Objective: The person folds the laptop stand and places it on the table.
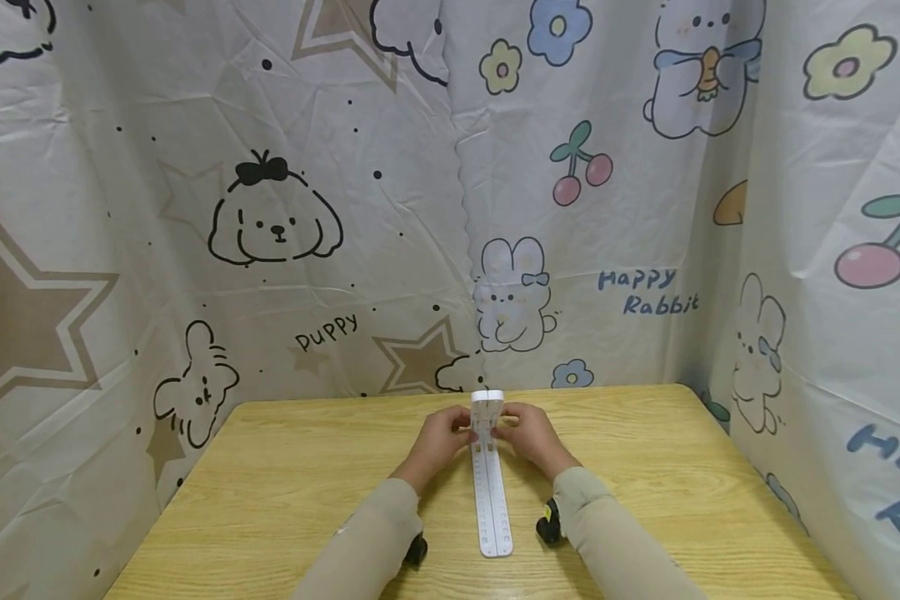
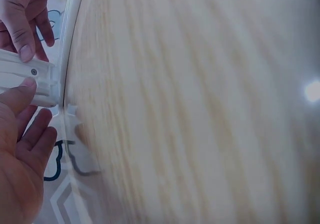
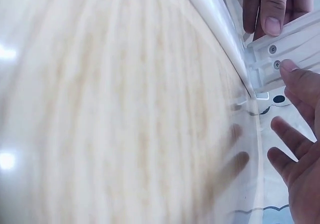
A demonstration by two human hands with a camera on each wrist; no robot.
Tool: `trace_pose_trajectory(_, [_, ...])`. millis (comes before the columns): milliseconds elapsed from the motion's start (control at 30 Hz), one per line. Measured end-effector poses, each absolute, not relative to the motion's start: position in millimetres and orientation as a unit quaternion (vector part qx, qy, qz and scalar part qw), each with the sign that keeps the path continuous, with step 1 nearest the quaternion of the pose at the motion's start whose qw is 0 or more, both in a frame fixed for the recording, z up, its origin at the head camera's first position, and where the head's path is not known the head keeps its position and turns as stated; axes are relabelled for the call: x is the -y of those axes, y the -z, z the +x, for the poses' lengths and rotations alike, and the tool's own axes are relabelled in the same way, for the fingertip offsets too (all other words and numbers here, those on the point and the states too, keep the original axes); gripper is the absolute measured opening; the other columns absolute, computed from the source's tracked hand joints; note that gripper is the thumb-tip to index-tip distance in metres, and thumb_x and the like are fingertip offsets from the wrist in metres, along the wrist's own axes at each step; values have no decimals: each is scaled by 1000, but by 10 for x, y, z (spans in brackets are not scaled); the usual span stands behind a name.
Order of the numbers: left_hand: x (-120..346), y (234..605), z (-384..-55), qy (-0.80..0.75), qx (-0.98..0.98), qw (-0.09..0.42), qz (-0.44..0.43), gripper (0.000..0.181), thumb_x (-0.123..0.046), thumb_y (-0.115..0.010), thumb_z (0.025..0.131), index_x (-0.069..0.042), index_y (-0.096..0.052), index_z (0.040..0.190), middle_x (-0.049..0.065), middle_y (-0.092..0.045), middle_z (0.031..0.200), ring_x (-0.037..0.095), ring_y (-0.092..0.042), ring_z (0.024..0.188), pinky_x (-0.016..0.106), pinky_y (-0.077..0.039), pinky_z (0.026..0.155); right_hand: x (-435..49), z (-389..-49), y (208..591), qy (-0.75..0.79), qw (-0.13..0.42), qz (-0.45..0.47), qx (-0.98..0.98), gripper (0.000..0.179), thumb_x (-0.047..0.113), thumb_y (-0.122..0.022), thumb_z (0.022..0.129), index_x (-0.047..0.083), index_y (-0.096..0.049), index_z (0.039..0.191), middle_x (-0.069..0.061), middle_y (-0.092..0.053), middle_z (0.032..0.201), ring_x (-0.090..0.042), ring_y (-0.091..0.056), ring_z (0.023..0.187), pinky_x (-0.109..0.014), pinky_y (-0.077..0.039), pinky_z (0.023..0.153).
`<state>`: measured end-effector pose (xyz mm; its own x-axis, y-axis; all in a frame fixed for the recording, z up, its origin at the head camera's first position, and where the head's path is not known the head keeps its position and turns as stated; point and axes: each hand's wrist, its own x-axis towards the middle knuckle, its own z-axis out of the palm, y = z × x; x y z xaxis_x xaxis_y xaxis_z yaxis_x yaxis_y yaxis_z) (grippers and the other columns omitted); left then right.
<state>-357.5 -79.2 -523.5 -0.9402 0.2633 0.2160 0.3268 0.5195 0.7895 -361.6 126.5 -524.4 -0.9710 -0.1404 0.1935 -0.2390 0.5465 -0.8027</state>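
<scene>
A white plastic folding stand (image 1: 492,508) lies along the table, a long flat strip with rows of small slots and a seam down its middle. At its far end a short part (image 1: 487,406) rises upright. My left hand (image 1: 442,437) grips this upright part from the left, and my right hand (image 1: 531,435) grips it from the right. Up close in the left wrist view, the left thumb (image 2: 25,87) presses on its face near a screw. In the right wrist view two screws show near the right thumb (image 3: 297,77), while the other right fingers are spread apart.
The wooden table (image 1: 330,467) has rounded far corners. Behind it and at the sides hangs a printed curtain (image 1: 390,208) with puppies, rabbits and stars. Black wrist cameras are strapped on both sleeves, the right one (image 1: 549,523) close beside the strip.
</scene>
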Motion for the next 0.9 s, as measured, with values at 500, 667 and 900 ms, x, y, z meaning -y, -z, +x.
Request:
trace_pose_trajectory(500, [797,5258,-3618,464,871,29,-159,11,-8,-78,90,-10,-75,101,2,-76,104,20,-70,100,38,-59,90,-1295,-3637,5246,-478,48,141,866,12,8,-82,85,17,-77,92,3,-77,104,-28,-66,119,-53,-49,108])
trace_pose_trajectory(667, [802,5267,-3615,472,866,23,-160,12,-5,-79,88,-7,-74,99,4,-75,103,20,-71,99,34,-61,85,-1322,-3641,5239,-479,40,154,863,11,6,-82,85,15,-77,89,2,-76,98,-19,-67,94,-39,-57,88])
trace_pose_trajectory(900, [826,5260,-3593,475,865,6,-160,12,-8,-80,89,-7,-75,100,4,-75,105,18,-69,99,32,-61,84,-1359,-3642,5251,-481,19,156,862,14,6,-82,85,17,-80,93,3,-76,102,-14,-66,97,-40,-56,93])
